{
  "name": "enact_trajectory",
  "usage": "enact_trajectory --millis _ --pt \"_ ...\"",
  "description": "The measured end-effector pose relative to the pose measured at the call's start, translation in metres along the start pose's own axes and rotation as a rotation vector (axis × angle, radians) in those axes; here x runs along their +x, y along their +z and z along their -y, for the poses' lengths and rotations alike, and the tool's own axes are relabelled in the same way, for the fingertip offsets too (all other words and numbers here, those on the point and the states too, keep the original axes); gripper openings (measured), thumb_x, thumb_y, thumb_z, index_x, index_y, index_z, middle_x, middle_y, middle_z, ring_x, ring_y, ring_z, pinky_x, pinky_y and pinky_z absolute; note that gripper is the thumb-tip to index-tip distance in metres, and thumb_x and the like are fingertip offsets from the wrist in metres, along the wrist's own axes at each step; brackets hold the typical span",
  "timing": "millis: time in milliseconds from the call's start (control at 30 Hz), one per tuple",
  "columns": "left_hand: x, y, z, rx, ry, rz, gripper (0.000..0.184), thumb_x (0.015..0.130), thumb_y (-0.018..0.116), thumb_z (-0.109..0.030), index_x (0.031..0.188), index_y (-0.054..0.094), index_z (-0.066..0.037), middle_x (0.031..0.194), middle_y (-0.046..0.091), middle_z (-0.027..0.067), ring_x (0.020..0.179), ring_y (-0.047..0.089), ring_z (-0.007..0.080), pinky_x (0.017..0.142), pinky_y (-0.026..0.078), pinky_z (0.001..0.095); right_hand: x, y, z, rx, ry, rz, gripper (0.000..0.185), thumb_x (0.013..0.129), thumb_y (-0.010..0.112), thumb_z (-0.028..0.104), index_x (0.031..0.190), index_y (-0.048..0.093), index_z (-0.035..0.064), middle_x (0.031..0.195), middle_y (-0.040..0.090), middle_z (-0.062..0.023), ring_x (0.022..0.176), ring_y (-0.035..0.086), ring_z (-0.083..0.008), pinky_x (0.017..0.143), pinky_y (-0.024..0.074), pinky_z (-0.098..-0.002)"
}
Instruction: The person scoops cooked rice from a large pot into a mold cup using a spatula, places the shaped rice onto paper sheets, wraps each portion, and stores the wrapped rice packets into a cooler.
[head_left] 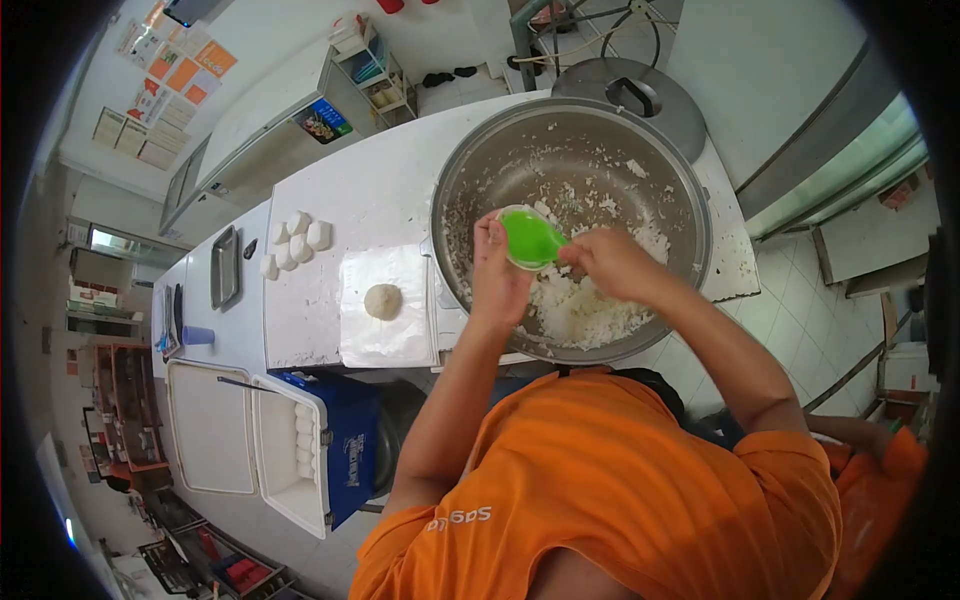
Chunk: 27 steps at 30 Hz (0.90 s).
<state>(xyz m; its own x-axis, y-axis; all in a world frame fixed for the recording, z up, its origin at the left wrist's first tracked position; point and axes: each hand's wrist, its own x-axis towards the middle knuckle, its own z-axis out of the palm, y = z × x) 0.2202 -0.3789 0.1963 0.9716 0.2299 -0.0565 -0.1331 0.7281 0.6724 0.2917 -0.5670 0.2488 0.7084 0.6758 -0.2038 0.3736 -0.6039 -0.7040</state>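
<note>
Over a large metal pot [452,180] with white rice [590,315] in it, my right hand [612,262] grips the narrow end of a green scoop [532,238]. My left hand [500,280] is closed round a pale round-rimmed thing, perhaps a bowl, which the scoop's broad part covers; its inside is hidden. Both hands are close together above the rice. Left of the pot, a round ball of rice [382,301] sits on a clear plastic sheet [375,345].
Several white wrapped pieces [298,247] lie on the table [400,150]. An open blue cooler [350,450] stands below its edge. A metal tray [227,266] and purple cup [198,335] are farther left. The pot's lid [680,110] lies behind. Another person's orange sleeve [885,490] shows at right.
</note>
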Motion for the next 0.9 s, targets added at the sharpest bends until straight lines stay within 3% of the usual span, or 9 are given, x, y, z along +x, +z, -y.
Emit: enact_trajectory --millis 33,133,200,333,367,500,733,800,900 --pt "0.0 -0.005 -0.007 -0.006 -0.009 0.029 0.045 0.105 0.063 -0.042 0.134 0.047 -0.011 0.126 0.06 0.0079 0.112 0.063 0.0197 0.1 0.052 0.0358 0.005 -0.005 -0.001 -0.098 -0.027 0.008 0.029 0.101 0.063 0.025 0.1 0.075 -0.0016 0.096 0.075 -0.0212 0.091 0.072 -0.04 0.08 0.0557 -0.0495" --pt "-0.011 -0.014 -0.028 0.645 0.11 -0.178 0.045 0.106 0.066 -0.036 0.136 0.047 -0.009 0.123 0.059 0.0085 0.11 0.061 0.017 0.099 0.05 0.0334 0.034 -0.027 -0.01 -0.415 -0.047 0.019 0.024 0.098 0.063 0.021 0.096 0.077 0.0015 0.096 0.075 -0.0222 0.089 0.072 -0.0422 0.08 0.0561 -0.0509" --pt "-0.023 -0.027 -0.042 0.826 0.325 -0.193 0.046 0.104 0.068 -0.032 0.137 0.048 -0.006 0.123 0.058 0.0088 0.109 0.059 0.0166 0.097 0.05 0.0325 0.06 -0.026 -0.023 -0.644 0.031 0.024 0.02 0.094 0.065 0.017 0.097 0.078 0.0023 0.095 0.075 -0.0212 0.09 0.073 -0.0413 0.078 0.0573 -0.0507" --pt "-0.028 -0.055 -0.042 1.006 0.657 -0.197 0.048 0.102 0.069 -0.028 0.137 0.048 -0.002 0.123 0.058 0.0105 0.111 0.059 0.0183 0.097 0.05 0.0327 0.146 0.06 -0.085 -0.641 -0.082 0.176 0.018 0.088 0.065 0.014 0.095 0.078 0.0034 0.093 0.076 -0.021 0.091 0.075 -0.0398 0.076 0.0583 -0.0517" --pt "-0.03 -0.05 -0.038 0.868 0.641 -0.25 0.05 0.099 0.073 -0.028 0.134 0.05 0.0 0.124 0.058 0.0131 0.113 0.059 0.0226 0.1 0.048 0.0363 0.157 0.079 -0.083 -0.564 -0.169 0.208 0.019 0.086 0.065 0.015 0.093 0.078 0.0034 0.091 0.075 -0.0222 0.09 0.075 -0.0403 0.075 0.0578 -0.0527" --pt "-0.018 -0.065 -0.027 1.265 0.888 -0.313 0.055 0.089 0.081 -0.025 0.13 0.054 0.0 0.127 0.06 0.0211 0.115 0.059 0.0379 0.103 0.044 0.047 0.12 0.09 -0.027 -0.733 -0.367 0.369 0.018 0.086 0.065 0.012 0.096 0.078 0.0058 0.095 0.076 -0.0196 0.094 0.075 -0.0385 0.078 0.0593 -0.05" --pt "-0.015 -0.048 -0.029 1.416 0.878 -0.322 0.052 0.093 0.078 -0.026 0.131 0.055 0.003 0.121 0.062 0.021 0.111 0.058 0.0377 0.098 0.045 0.047 0.023 0.014 -0.028 -0.58 -0.344 0.635 0.016 0.089 0.069 0.017 0.094 0.076 0.003 0.09 0.075 -0.0171 0.08 0.07 -0.0397 0.07 0.0538 -0.0485" --pt "-0.014 -0.051 -0.028 1.432 0.893 -0.317 0.052 0.093 0.078 -0.026 0.131 0.055 0.001 0.121 0.062 0.0202 0.111 0.058 0.036 0.098 0.045 0.0452 0.017 -0.005 -0.074 -0.227 -0.423 0.69 0.023 0.094 0.071 0.022 0.102 0.077 0.0012 0.084 0.073 -0.0181 0.074 0.066 -0.0372 0.067 0.0505 -0.0457" --pt "-0.018 -0.046 -0.034 1.392 0.714 -0.272 0.05 0.094 0.078 -0.027 0.13 0.055 -0.001 0.119 0.063 0.0183 0.109 0.06 0.0332 0.096 0.048 0.0439 -0.007 -0.042 -0.079 -0.035 -0.223 0.704 0.023 0.097 0.07 0.018 0.109 0.075 -0.0005 0.082 0.071 -0.0189 0.072 0.063 -0.0347 0.068 0.0485 -0.0416"
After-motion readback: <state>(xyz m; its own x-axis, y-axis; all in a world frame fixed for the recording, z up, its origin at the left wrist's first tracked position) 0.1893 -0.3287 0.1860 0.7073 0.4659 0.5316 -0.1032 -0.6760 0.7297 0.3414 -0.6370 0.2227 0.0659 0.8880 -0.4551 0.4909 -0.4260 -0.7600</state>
